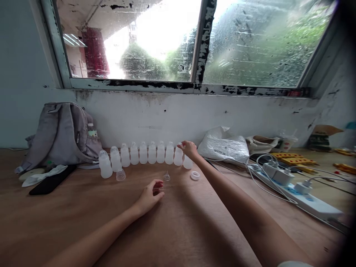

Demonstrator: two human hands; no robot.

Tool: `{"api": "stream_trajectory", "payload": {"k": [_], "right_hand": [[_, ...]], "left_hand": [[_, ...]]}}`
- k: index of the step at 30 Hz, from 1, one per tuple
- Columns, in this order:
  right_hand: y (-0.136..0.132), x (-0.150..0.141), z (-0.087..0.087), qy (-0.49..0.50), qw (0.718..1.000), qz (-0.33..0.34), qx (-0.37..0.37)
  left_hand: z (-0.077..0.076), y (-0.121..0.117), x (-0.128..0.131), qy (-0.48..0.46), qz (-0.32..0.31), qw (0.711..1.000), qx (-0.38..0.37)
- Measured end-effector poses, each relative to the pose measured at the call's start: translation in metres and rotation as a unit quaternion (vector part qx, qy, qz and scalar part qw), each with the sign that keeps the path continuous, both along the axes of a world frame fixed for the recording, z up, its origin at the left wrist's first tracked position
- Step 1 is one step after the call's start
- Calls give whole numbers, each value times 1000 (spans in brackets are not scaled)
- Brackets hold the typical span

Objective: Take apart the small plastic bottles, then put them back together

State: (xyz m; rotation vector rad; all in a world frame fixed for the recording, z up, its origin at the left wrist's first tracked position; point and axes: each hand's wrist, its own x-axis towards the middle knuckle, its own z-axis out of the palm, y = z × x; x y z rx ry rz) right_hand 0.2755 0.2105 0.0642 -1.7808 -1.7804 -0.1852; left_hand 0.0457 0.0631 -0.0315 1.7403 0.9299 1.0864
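Observation:
A row of several small translucent bottles (144, 152) stands along the wall on the wooden table (83, 218). My right hand (189, 149) reaches to the row's right end, fingers pinched on the top of a bottle (178, 155); another bottle (187, 162) stands just below the hand. My left hand (150, 194) rests on the table, fingers curled around a small clear piece I cannot make out. A clear nipple (167, 176), a white ring (195, 175) and a clear cap (120, 174) lie loose in front of the row.
A grey backpack (61, 133) leans at the back left beside a black flat object (51, 181). A white plastic bag (224, 146) lies right of the bottles. A power strip (300, 193) with plugs and cables runs across the right side, with yellow parts (292, 158) behind.

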Motion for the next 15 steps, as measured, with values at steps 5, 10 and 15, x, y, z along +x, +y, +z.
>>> {"api": "stream_trajectory", "payload": {"k": [5, 10, 15], "right_hand": [[1, 4, -3, 0, 1000, 20, 15], [-15, 5, 2, -15, 997, 42, 64], [-69, 11, -21, -72, 989, 114, 64]], "left_hand": [[-4, 17, 4, 50, 40, 995, 71], [-6, 51, 17, 118, 99, 983, 102], [-4, 76, 30, 152, 88, 977, 121]]}}
